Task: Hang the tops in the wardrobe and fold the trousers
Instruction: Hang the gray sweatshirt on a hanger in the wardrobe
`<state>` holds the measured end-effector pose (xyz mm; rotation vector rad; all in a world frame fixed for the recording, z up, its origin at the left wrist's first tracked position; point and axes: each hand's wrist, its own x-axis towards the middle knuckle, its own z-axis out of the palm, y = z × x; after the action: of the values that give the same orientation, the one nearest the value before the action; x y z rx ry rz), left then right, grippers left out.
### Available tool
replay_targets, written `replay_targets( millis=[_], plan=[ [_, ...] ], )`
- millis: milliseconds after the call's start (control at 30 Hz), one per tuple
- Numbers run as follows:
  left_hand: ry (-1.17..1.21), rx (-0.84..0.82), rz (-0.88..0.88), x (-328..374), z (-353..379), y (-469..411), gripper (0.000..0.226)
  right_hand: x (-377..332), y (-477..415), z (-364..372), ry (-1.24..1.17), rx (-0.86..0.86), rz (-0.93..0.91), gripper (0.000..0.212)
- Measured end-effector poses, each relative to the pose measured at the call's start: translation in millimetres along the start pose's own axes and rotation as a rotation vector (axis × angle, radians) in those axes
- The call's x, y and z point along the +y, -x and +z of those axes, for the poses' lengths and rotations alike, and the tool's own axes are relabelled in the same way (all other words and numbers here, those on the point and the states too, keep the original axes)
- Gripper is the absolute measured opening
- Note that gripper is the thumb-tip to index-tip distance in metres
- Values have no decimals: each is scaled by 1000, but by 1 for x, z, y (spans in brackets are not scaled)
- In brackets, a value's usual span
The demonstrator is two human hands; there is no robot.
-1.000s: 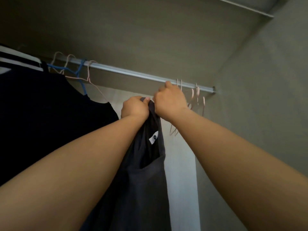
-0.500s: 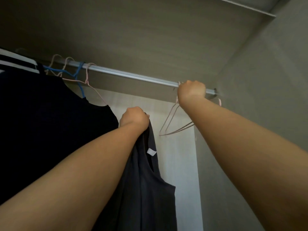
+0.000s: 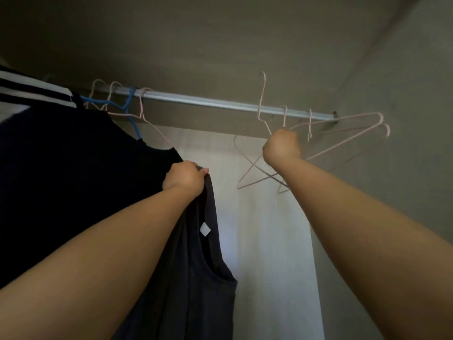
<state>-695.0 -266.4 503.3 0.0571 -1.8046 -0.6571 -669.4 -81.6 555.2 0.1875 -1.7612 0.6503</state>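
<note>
Right hand is up just under the rail, right of centre in the frame. Its fist is closed round the neck of a pink wire hanger, and the hook pokes up above the rail instead of sitting over it. Two spare hangers dangle from the rail's right end, just beside that hand, swung out toward the side wall.

Left hand, lower and centre-left, grips the top edge of a dark grey sleeveless top. It hangs straight down from the fist to the bottom of the frame, with a white tag showing inside the neck. It isn't on a hanger yet.

Further left, dark clothes fill that side, hung at the rail's left end on a blue hanger and some pink ones. Striped garment is in the upper left corner.
</note>
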Motion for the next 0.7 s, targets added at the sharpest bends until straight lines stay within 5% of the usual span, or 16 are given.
replay_targets(
  millis=[200,333,467,700],
  plan=[
    [63,-90,-61,-20,4,36,41,16,72,38,-490,-211,253,43],
    [276,-191,-269,-43,18,71,47,41,142,75,-697,-409,451,47],
    [446,-202,-490,-76,31,117,54,63,211,97,-853,-409,509,42],
    [416,-257,-610,-117,49,195,61,92,280,92,-887,-407,518,37]
  ],
)
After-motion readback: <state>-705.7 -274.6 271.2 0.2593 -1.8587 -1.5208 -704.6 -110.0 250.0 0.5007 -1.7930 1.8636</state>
